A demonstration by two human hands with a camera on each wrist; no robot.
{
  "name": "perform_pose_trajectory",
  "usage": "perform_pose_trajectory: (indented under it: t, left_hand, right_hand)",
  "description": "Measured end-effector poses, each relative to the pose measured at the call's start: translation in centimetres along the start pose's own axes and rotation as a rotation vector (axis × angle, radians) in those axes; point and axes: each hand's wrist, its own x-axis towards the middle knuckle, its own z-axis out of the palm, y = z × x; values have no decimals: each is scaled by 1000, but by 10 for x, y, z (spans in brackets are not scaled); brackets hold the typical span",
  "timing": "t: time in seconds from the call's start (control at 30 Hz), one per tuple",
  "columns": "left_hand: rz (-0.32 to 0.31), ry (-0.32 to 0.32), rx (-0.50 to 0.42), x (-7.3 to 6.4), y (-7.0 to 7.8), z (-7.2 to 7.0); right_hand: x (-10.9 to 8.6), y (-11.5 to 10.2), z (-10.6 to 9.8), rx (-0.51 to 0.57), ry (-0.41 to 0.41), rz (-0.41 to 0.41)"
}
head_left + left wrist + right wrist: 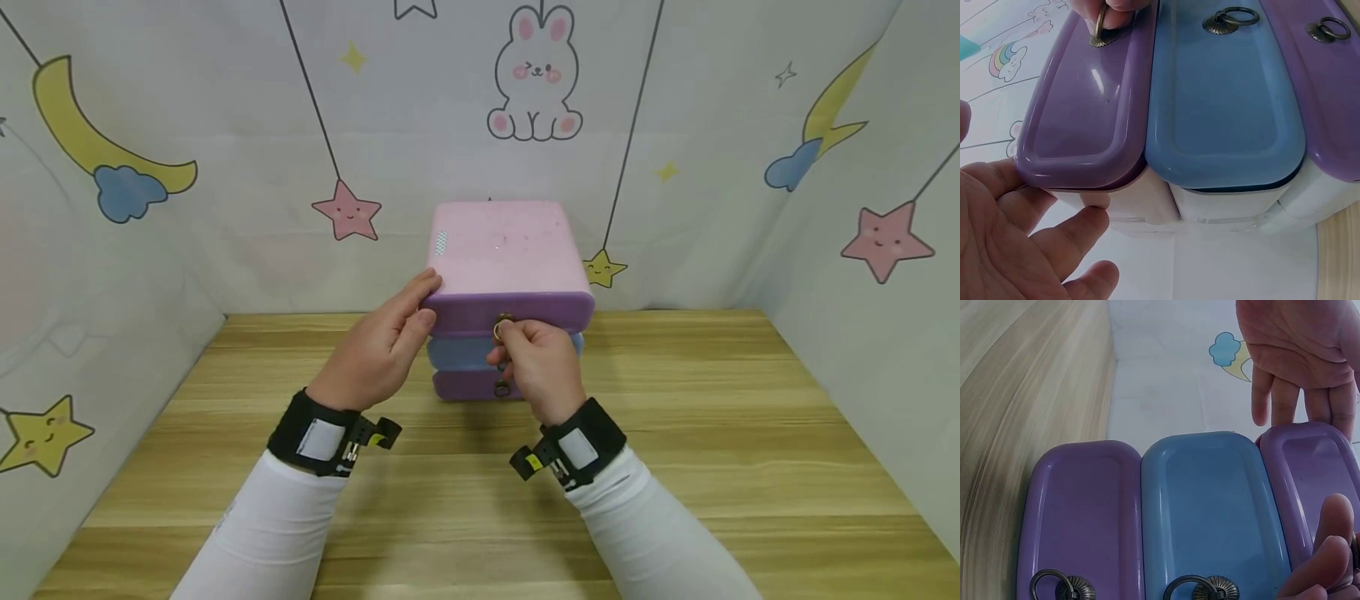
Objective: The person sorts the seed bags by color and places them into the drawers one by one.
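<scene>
A small drawer cabinet (510, 250) with a pink top stands at the back of the table. Its three fronts are stacked: a purple top drawer (468, 315), a blue middle drawer (1229, 94) and a purple bottom drawer (1085, 512). My right hand (547, 362) pinches the brass ring pull (1101, 22) of the top drawer between thumb and finger. With fingers extended, my left hand (371, 350) rests against the cabinet's left side at the top drawer. The left wrist view shows a narrow dark gap behind the top and middle fronts.
The wood-grain table (420, 500) stretches in front of and beside the cabinet. Directly behind it hangs a white cloth wall (435, 158) printed with stars, moons and a rabbit. Similar cloth walls flank the table left and right.
</scene>
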Motion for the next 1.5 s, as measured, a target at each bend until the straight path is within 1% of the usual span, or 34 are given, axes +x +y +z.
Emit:
perform_pose_trajectory:
  t: [0.2, 0.5, 0.77, 1.1, 1.27, 1.3, 1.37, 1.5]
  left_hand:
    - [10, 2, -7, 0, -1, 0]
    - [22, 3, -49, 0, -1, 2]
    - [20, 7, -70, 0, 0, 2]
    - [27, 5, -96, 0, -1, 3]
    - [22, 17, -116, -2, -4, 4]
    - [19, 20, -124, -3, -3, 4]
    - [17, 27, -137, -4, 7, 1]
    - [13, 61, -130, -7, 7, 1]
  right_hand:
    - [0, 0, 0, -7, 4, 4]
    - [0, 0, 0, -9, 11, -4]
    - [1, 1, 0, 15, 17, -12]
    - [2, 3, 0, 16, 16, -11]
    - [2, 4, -2, -2, 4, 1]
    - [1, 4, -2, -8, 2, 5]
    - [1, 5, -2, -23, -10, 14]
    - [-1, 7, -5, -36, -39, 9]
